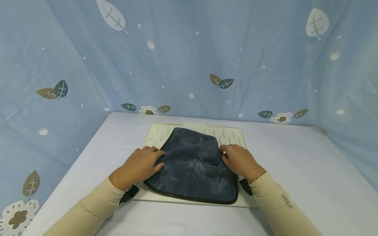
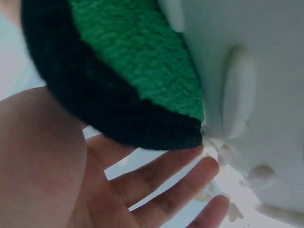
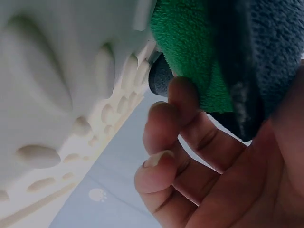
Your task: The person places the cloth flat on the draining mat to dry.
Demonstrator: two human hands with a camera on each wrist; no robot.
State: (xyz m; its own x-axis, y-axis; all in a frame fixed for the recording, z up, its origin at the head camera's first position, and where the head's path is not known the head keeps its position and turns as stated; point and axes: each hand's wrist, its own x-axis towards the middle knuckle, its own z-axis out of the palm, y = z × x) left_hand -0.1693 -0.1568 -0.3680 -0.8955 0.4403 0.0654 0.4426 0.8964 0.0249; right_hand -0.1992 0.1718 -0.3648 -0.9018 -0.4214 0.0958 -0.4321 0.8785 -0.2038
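Cloth [image 1: 189, 177], dark blue-grey with black edging, lying over the middle of a cream board [image 1: 233, 135]. Pale streaks on its upper face; creases across the middle, and a fold close to the right side. Underside bright green, looped pile, seen from both wrists. Outline uneven: narrower at the far end, rounded corners at the near edge.

Left hand [image 1: 140, 165] at the cloth's left edge. Fingers relaxed, nearly straight, slightly spread; thumb extended over the dark face. From the wrist, fingers pass beside and beyond the black edging, not wrapped round it.

Right hand [image 1: 239, 160] at the opposite edge. Fingers curled; from the wrist, one fingertip rests against the green underside, edging between fingers and palm. Reads as a pinch on the edge, though the thumb is largely hidden there.

Board: raised oval ribs, visible beyond the cloth's far end and at close range in both wrist views. Lies flat on a white-covered bench [image 1: 295, 164].

Sleeves: cream on both forearms, left sleeve [image 1: 88, 206] plain where seen, right sleeve [image 1: 277, 203] with dark lettering. Black fittings at each wrist. Blue curtain [image 1: 183, 49] behind and to both sides, printed with leaves, flowers and pawprints.
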